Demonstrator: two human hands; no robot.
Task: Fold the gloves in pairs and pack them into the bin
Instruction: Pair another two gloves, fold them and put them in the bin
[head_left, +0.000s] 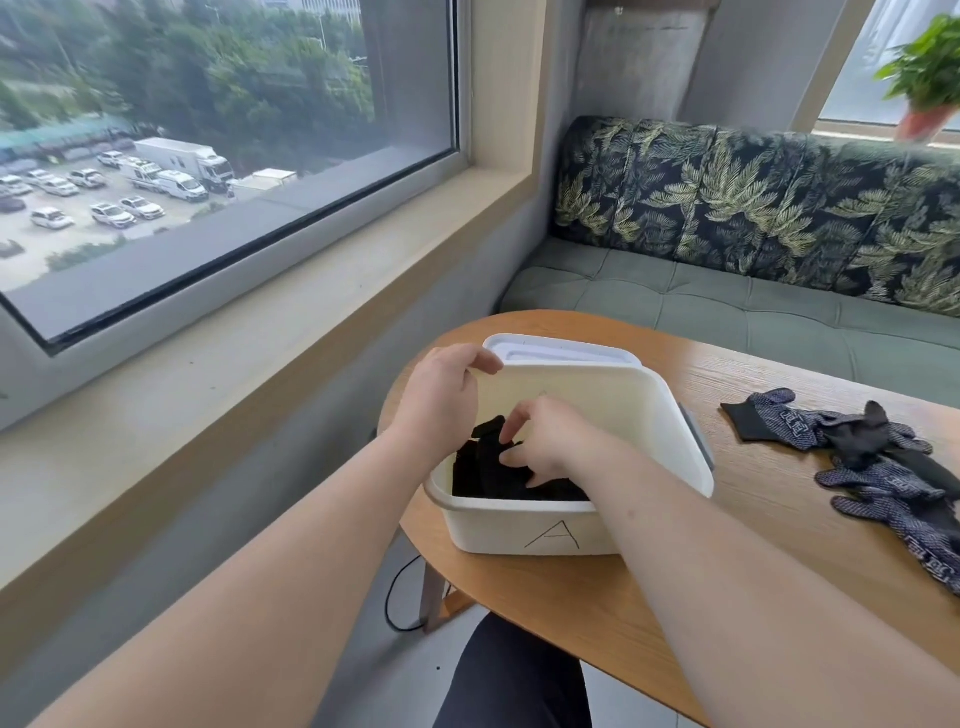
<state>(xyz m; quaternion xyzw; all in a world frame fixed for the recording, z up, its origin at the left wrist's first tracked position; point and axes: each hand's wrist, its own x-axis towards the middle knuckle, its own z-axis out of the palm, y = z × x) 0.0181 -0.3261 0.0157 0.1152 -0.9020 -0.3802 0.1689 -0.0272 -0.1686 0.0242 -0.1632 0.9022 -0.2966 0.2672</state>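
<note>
— What sits under your fingers?
— The oval light-wood table (675, 597) carries the white plastic bin marked A (519, 525). Your left hand (441, 400) curls its fingers over the bin's far left rim and grips it.
— And off to the side?
— The loose dark-blue dotted gloves (883, 478) lie heaped well right of your right fingers. The flat white lid (561, 353) lies just beyond your left fingertips.
— Your right hand (556, 441)?
— Down inside the bin, fingers bent, pinching the folded black fabric gloves (478, 473).
</note>
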